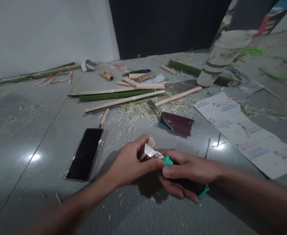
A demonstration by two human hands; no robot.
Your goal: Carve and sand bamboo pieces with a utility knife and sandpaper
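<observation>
Right hand [189, 169] curls its fingers round the utility knife [167, 160], left hand [130, 161] pinches the wooden piece [151, 142]: shallow strokes should work best.

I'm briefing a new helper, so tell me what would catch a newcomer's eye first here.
The eye would likely fall first on the utility knife in the right hand, its bare blade by a pale wooden piece in the left hand. Next comes the black-screened smartphone on the floor, left of the hands. Beyond them, a wooden-handled hammer lies among pale shavings.
</observation>
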